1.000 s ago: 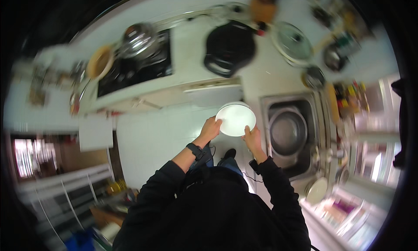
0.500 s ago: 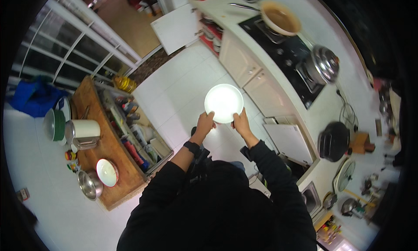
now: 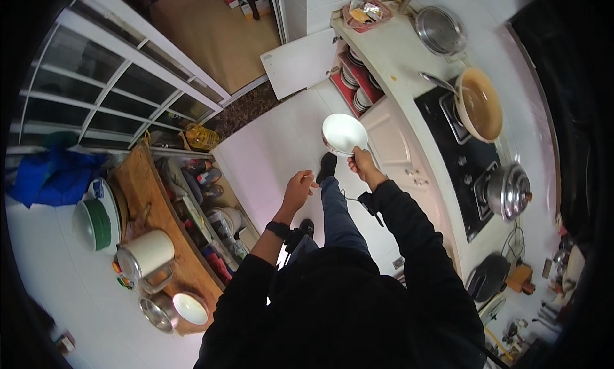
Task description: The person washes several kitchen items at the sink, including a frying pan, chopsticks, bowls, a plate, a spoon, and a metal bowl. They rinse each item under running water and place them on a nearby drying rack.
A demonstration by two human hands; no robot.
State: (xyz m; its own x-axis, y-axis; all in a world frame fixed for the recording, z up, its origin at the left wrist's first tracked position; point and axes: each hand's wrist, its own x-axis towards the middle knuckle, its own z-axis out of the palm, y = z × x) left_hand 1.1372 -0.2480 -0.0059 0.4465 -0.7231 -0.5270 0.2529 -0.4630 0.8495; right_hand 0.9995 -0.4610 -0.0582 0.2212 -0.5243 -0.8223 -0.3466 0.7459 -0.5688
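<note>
white plate (image 3: pixel 344 133) pinched at rim by right hand (image 3: pixel 361 164) fingers, left hand (image 3: pixel 299 188) apart

A person in dark clothing, seen from above

The person wears a black long-sleeved top whose sleeves reach down to the wrists, leaving both hands bare. The left hand (image 3: pixel 299 188) has a black wristband or watch (image 3: pixel 277 229) strapped just behind it, at the end of the sleeve. The right hand (image 3: pixel 362 165) comes out of a black cuff, where a small dark tab or strap end sticks out from the sleeve. Blue trousers (image 3: pixel 339 212), denim by the look, cover the leg that shows, and dark shoes (image 3: pixel 327 167) are on the feet. A thin cable hangs near the right cuff.
</note>
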